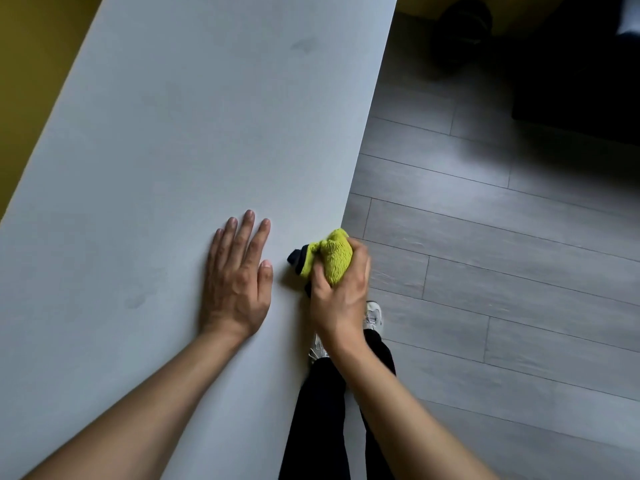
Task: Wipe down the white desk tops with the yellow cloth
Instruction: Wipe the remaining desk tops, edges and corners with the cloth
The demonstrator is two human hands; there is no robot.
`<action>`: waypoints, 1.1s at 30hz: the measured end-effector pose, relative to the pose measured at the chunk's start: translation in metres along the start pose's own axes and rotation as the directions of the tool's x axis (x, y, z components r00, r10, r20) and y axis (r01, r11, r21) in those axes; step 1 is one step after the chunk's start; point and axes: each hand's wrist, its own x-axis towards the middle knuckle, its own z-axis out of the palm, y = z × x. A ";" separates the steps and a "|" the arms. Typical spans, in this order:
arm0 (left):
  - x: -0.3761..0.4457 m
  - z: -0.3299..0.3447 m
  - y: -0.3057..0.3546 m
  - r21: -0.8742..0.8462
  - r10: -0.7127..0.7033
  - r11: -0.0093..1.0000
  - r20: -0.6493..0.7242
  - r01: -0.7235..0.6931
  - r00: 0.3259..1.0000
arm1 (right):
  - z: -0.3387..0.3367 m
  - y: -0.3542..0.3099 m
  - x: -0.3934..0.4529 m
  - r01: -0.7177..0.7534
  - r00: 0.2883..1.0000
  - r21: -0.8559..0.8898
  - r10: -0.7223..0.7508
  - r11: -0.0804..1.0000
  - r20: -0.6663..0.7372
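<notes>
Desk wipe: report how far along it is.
Done: nothing I can confirm; no wiped streaks show on the desk. In hand: the right hand grips the bunched cloth at the near edge, while the left hand rests flat. Left: smudges further up and one by the left hand.

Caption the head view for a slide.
Left hand flat on white desk top; right hand grips bunched yellow cloth.
</notes>
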 end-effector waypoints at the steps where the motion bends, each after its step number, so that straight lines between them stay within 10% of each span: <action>1: 0.000 0.001 0.000 0.000 0.001 1.000 -0.003 -0.001 1.000 | 0.001 0.000 0.002 -0.010 1.000 0.001 0.010 1.000 -0.005; 12: 0.001 0.003 0.002 0.004 -0.012 1.000 -0.034 0.012 0.999 | 0.018 -0.036 0.128 -0.104 0.991 0.023 0.105 0.994 -0.084; 22: 0.000 -0.001 0.004 0.038 -0.006 0.999 -0.014 0.007 1.000 | -0.007 0.020 -0.106 -0.099 0.994 0.013 0.098 0.995 0.051; 33: -0.098 -0.009 0.009 0.058 -0.108 0.992 -0.005 0.109 0.994 | 0.003 0.004 -0.031 -0.109 0.993 0.038 0.110 0.993 -0.033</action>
